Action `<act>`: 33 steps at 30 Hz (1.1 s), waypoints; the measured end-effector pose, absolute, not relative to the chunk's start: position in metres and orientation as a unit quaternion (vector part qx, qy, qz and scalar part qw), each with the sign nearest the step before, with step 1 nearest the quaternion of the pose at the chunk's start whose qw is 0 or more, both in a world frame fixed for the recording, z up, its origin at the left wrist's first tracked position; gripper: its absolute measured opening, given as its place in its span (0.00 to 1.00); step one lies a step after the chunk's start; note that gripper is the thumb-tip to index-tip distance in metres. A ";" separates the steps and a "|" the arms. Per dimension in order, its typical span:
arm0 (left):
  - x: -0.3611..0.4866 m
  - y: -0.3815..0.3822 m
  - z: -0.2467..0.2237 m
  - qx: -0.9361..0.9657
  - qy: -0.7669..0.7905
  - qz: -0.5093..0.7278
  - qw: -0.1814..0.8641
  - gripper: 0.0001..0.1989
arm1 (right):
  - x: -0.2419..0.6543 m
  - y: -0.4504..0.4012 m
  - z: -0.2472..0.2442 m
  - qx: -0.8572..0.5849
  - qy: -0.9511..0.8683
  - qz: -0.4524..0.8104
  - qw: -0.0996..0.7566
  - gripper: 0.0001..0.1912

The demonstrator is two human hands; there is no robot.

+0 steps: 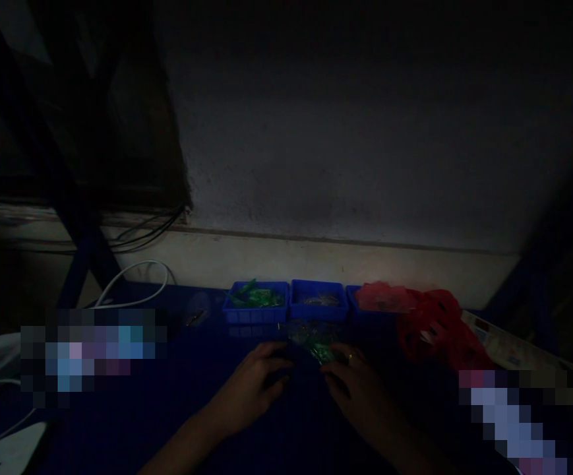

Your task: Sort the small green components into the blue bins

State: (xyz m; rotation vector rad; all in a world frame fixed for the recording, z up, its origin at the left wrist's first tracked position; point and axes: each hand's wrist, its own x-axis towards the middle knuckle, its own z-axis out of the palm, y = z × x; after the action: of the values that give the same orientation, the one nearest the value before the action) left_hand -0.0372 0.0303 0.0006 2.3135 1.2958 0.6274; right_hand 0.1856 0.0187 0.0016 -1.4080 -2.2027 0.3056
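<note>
My left hand (256, 384) is over the blue tabletop, its fingers curved and apart with nothing between them. To its right lies a small pile of shiny green pieces (320, 351), partly in clear plastic; the dim light hides their exact kind. My right hand (358, 386), with a ring on one finger, is at the right side of this pile. Its fingertips seem to touch the pieces, and thumb and fingers are spread apart. Just behind stand a blue bin (256, 316) of green pieces and a blue bin (318, 315) of small clear or metallic pieces.
A third blue bin (372, 315) carries a pink-red bag (385, 297). Red netting or plastic (444, 330) is heaped to its right, by a pale strip (513, 340). A white cable (135, 264) loops at the back left. Blurred patches cover both sides; a wall closes the back.
</note>
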 end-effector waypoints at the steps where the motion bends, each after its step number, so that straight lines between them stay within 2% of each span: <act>1: -0.037 0.031 0.001 0.833 0.463 0.224 0.204 0.15 | 0.186 0.019 0.001 -0.521 -0.809 0.107 0.248 0.13; 10: -0.036 0.031 0.003 0.841 0.453 0.229 0.189 0.15 | 0.185 0.015 0.009 -0.536 -0.821 0.086 0.178 0.15; 17: -0.038 0.032 -0.002 0.840 0.447 0.245 0.184 0.14 | 0.183 0.012 0.012 -0.534 -0.824 0.093 0.163 0.15; 22: -0.035 0.035 0.009 0.864 0.435 0.196 0.161 0.15 | 0.182 0.011 0.013 -0.533 -0.826 0.107 0.147 0.17; 27: -0.028 0.036 0.021 0.886 0.431 0.138 0.101 0.11 | 0.181 0.009 0.015 -0.529 -0.831 0.115 0.131 0.17; 33: -0.021 0.040 0.020 0.896 0.426 0.113 0.052 0.12 | 0.182 0.010 0.010 -0.525 -0.832 0.092 0.151 0.18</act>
State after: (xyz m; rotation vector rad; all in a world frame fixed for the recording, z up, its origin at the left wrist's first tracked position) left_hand -0.0211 0.0402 0.0199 2.7262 1.2944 0.3447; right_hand 0.1816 0.0102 0.0104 -1.5078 -2.3903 0.2639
